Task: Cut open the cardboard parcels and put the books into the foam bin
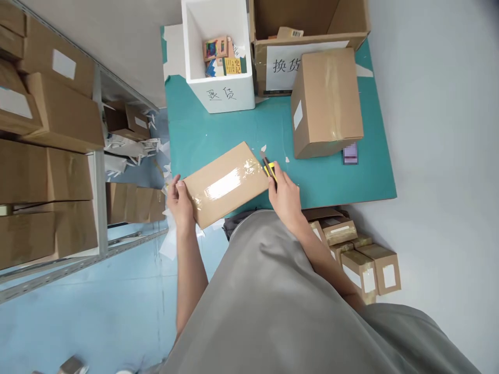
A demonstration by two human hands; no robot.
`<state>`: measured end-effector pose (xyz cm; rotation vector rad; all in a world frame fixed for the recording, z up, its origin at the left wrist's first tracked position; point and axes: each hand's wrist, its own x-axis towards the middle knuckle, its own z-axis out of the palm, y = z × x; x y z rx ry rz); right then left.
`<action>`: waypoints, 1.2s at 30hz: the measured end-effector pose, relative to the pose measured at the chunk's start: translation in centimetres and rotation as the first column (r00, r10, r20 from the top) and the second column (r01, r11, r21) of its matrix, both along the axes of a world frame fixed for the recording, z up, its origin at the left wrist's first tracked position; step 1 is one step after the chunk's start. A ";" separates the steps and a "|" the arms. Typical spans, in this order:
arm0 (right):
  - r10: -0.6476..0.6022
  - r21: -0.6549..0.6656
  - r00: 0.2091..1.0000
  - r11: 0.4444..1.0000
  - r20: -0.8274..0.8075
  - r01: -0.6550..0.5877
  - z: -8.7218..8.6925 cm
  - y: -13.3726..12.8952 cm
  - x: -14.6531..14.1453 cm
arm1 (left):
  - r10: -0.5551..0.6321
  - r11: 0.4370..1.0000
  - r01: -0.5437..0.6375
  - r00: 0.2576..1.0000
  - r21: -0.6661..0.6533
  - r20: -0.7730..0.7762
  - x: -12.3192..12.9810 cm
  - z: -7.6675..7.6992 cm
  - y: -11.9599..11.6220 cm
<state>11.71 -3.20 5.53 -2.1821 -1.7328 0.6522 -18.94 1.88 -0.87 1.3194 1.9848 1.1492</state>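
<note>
A flat cardboard box (195,176) with clear tape and a white label on its top is tilted at the near edge of the green table (226,130). My left hand (181,203) grips its left end, thumb on top and fingers around the edge. At the box's right end, my right hand (286,197) is closed around a yellow and black utility knife (268,167), whose tip points away from me. I cannot tell whether the right hand also touches the box.
A white foam bin (230,96) holding books and an open carton (273,67) with a paper sign stand at the back. A taped carton (329,98) sits to the right. Loaded shelves (100,171) rise at left; smaller boxes (360,265) lie below the table's right side.
</note>
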 end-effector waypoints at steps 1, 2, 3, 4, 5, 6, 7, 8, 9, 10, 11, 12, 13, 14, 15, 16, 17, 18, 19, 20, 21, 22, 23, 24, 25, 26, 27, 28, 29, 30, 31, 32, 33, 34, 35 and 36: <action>0.040 -0.007 0.998 0.999 -0.046 -0.041 -0.1 -0.5 -0.5 | -0.004 1.000 0.005 0.998 0.005 -0.064 -0.8 0.9 0.1; 0.071 -0.011 0.994 0.997 -0.086 -0.072 -0.2 -0.9 -0.8 | -0.012 1.000 0.015 0.990 0.024 -0.138 -1.3 1.8 0.2; 0.090 -0.010 0.989 0.996 -0.117 -0.092 -0.3 -1.3 -0.9 | -0.026 0.998 0.037 0.977 0.052 -0.210 -1.2 2.7 0.2; 0.096 -0.006 0.986 0.995 -0.138 -0.098 -0.3 -1.5 -0.9 | -0.051 0.994 0.075 0.961 0.081 -0.273 -0.5 3.6 0.3; 0.092 0.002 0.984 0.996 -0.151 -0.093 -0.3 -1.7 -0.8 | -0.098 0.986 0.137 0.942 0.100 -0.322 0.6 4.3 0.3; 0.085 0.011 0.984 0.996 -0.158 -0.084 -0.2 -1.8 -0.6 | -0.176 0.970 0.223 0.923 0.102 -0.341 2.2 4.9 0.4; 0.077 0.020 0.984 0.997 -0.160 -0.074 0.0 -1.8 -0.5 | -0.274 0.944 0.319 0.902 0.088 -0.334 4.1 5.4 0.4; 0.070 0.025 0.985 0.997 -0.157 -0.067 0.3 -1.8 -0.4 | -0.377 0.907 0.417 0.867 0.058 -0.325 6.0 5.6 0.4; 0.067 0.023 0.986 0.998 -0.151 -0.064 0.5 -1.8 -0.3 | -0.468 0.864 0.502 0.824 0.028 -0.320 7.9 5.7 0.4; 0.070 0.015 0.987 0.998 -0.145 -0.069 0.8 -1.8 -0.3 | -0.538 0.825 0.565 0.783 -0.005 -0.313 9.6 5.6 0.4; 0.078 0.003 0.987 0.997 -0.138 -0.078 1.1 -1.8 -0.2 | -0.579 0.799 0.601 0.755 -0.028 -0.308 10.9 5.3 0.3; 0.090 -0.011 0.987 0.996 -0.132 -0.092 1.4 -1.8 -0.2 | -0.604 0.782 0.622 0.736 -0.048 -0.307 11.9 5.0 0.2; 0.103 -0.025 0.987 0.994 -0.126 -0.107 1.7 -1.8 -0.2 | -0.613 0.776 0.628 0.727 -0.059 -0.309 12.4 4.7 0.1; 0.116 -0.040 0.986 0.992 -0.119 -0.122 1.9 -1.9 -0.2 | -0.612 0.776 0.627 0.726 -0.063 -0.314 12.7 4.4 0.1; 0.127 -0.055 0.986 0.989 -0.111 -0.134 2.1 -1.9 -0.2 | -0.608 0.778 0.625 0.726 -0.062 -0.320 12.7 4.1 0.0; 0.136 -0.072 0.985 0.987 -0.102 -0.143 2.3 -1.9 -0.2 | -0.605 0.780 0.623 0.726 -0.059 -0.326 12.6 3.9 0.0; 0.142 -0.091 0.986 0.985 -0.091 -0.150 2.4 -1.8 -0.3 | -0.604 0.780 0.623 0.726 -0.055 -0.329 12.4 3.8 0.0; 0.148 -0.111 0.986 0.981 -0.081 -0.157 2.6 -1.7 -0.4 | -0.601 0.781 0.622 0.728 -0.051 -0.328 12.2 3.7 0.0; 0.155 -0.130 0.985 0.978 -0.072 -0.163 2.7 -1.6 -0.5 | -0.600 0.782 0.621 0.731 -0.048 -0.324 12.1 3.6 0.1; 0.162 -0.147 0.985 0.974 -0.065 -0.170 2.7 -1.5 -0.6 | -0.601 0.783 0.621 0.734 -0.047 -0.317 12.0 3.6 0.1; 0.169 -0.160 0.984 0.971 -0.059 -0.176 2.8 -1.4 -0.7 | -0.602 0.783 0.620 0.737 -0.047 -0.308 12.0 3.6 0.1; 0.173 -0.169 0.983 0.969 -0.053 -0.180 2.8 -1.3 -0.7 | -0.604 0.783 0.621 0.739 -0.046 -0.299 12.0 3.6 0.1; 0.177 -0.176 0.983 0.967 -0.048 -0.183 2.9 -1.2 -0.8 | -0.605 0.782 0.622 0.741 -0.044 -0.291 12.1 3.6 0.1; 0.181 -0.183 0.982 0.965 -0.042 -0.186 3.0 -1.1 -0.9 | -0.607 0.781 0.622 0.742 -0.044 -0.285 12.1 3.6 0.1; 0.186 -0.190 0.982 0.963 -0.036 -0.190 3.1 -1.1 -0.9 | -0.608 0.781 0.623 0.742 -0.044 -0.283 12.1 3.6 0.1; 0.192 -0.200 0.981 0.961 -0.027 -0.194 3.3 -1.0 -0.9 | -0.608 0.781 0.624 0.742 -0.044 -0.283 12.1 3.6 0.0; 0.200 -0.213 0.980 0.957 -0.017 -0.199 3.6 -0.9 -0.9 | -0.608 0.781 0.623 0.742 -0.044 -0.283 12.1 3.6 0.0; 0.211 -0.232 0.977 0.951 -0.005 -0.207 3.9 -0.6 -1.0 | -0.608 0.781 0.623 0.742 -0.045 -0.282 12.1 3.7 0.0; 0.223 -0.254 0.975 0.943 0.008 -0.214 4.3 -0.3 -1.1 | -0.609 0.781 0.622 0.743 -0.047 -0.277 12.1 3.7 0.0; 0.236 -0.279 0.972 0.935 0.022 -0.221 4.6 0.1 -1.3 | -0.610 0.781 0.622 0.745 -0.049 -0.270 12.1 3.7 0.0; 0.247 -0.303 0.968 0.926 0.037 -0.225 5.1 0.5 -1.6 | -0.612 0.781 0.623 0.746 -0.050 -0.264 12.1 3.8 0.0; 0.256 -0.323 0.965 0.919 0.052 -0.226 5.5 1.0 -1.9 | -0.613 0.780 0.624 0.745 -0.049 -0.262 12.1 3.8 0.0; 0.260 -0.338 0.963 0.914 0.066 -0.224 5.8 1.4 -2.2 | -0.613 0.779 0.625 0.744 -0.047 -0.266 12.1 3.8 0.1; 0.260 -0.350 0.962 0.911 0.082 -0.217 6.2 1.8 -2.5 | -0.611 0.779 0.625 0.743 -0.043 -0.275 12.2 3.7 0.1; 0.260 -0.359 0.961 0.909 0.096 -0.211 6.5 2.0 -2.8 | -0.606 0.781 0.624 0.742 -0.037 -0.288 12.2 3.7 0.1; 0.261 -0.369 0.959 0.907 0.108 -0.205 6.8 2.0 -3.0 | -0.600 0.783 0.621 0.741 -0.030 -0.301 12.2 3.6 0.1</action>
